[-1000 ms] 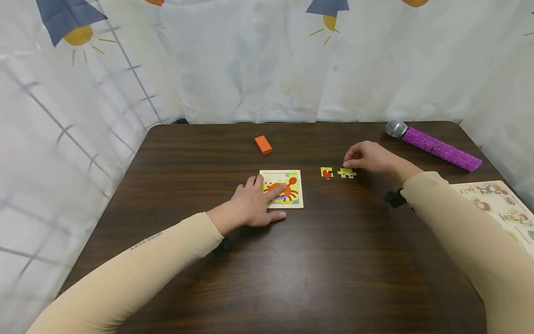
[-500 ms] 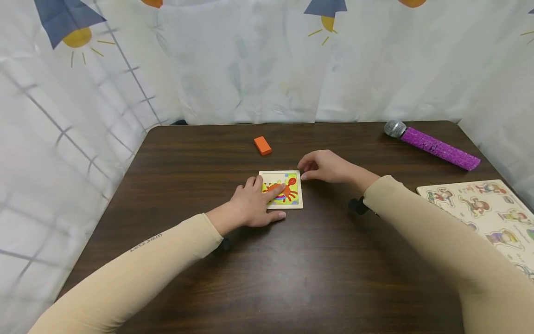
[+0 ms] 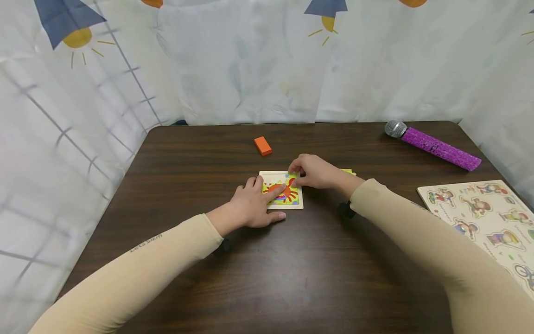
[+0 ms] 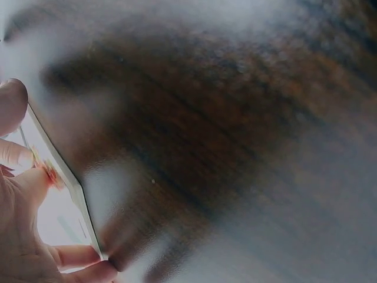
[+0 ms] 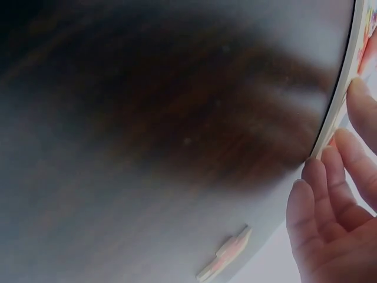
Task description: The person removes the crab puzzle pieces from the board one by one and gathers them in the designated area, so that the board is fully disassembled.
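Tray [image 3: 301, 202] part-filled with crab puzzle pieces [image 3: 292, 197]; left fingers [image 3: 275, 191] resting on top.

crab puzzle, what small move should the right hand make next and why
Probably press the upper right part of the crab puzzle flat before going for the loose yellow piece: the right hand is at that corner, and the left hand lies across the puzzle, likely able to steady it. Whether the right hand pinches a piece is unclear.
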A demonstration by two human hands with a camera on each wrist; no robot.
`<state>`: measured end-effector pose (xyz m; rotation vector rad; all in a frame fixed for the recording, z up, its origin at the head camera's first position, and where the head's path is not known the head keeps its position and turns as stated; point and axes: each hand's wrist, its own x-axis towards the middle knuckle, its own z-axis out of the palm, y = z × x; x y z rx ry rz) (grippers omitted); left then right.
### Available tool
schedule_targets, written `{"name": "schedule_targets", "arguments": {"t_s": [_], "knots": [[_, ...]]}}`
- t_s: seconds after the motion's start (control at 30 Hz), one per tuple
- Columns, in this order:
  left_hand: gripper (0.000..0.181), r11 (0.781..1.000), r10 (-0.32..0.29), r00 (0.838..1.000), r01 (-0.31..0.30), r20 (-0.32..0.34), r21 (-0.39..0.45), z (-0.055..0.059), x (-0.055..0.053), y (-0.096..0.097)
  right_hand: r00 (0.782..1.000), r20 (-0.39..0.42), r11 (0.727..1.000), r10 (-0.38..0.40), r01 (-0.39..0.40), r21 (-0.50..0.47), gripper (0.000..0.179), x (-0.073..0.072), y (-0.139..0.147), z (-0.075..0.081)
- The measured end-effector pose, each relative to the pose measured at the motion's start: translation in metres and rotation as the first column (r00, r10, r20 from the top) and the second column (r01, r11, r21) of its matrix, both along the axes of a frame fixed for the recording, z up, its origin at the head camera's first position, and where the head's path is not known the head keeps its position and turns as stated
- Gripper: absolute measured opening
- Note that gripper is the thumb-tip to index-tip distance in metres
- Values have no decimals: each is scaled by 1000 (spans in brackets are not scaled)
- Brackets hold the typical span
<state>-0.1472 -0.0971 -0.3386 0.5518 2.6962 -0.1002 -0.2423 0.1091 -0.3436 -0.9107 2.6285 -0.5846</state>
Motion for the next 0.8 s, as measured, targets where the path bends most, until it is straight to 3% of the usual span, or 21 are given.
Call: {"name": "schedule_targets", "arguments": {"t_s": [0.4,0.57,0.8], "knots": [[80,1000,5,1000,-5,-2,8,0,0,0,1000,3,1000,22,-22,5,32,1,-2,3],[81,1000,2,1000,-2,-1,6,0,1,-1,995,31,995,90,-91,32,32,-2,-3,6],[81,1000,3,1000,-3,-6,13,-1,1,0,979,79,967,189,-200,158,32,-13,-9,15]]}}
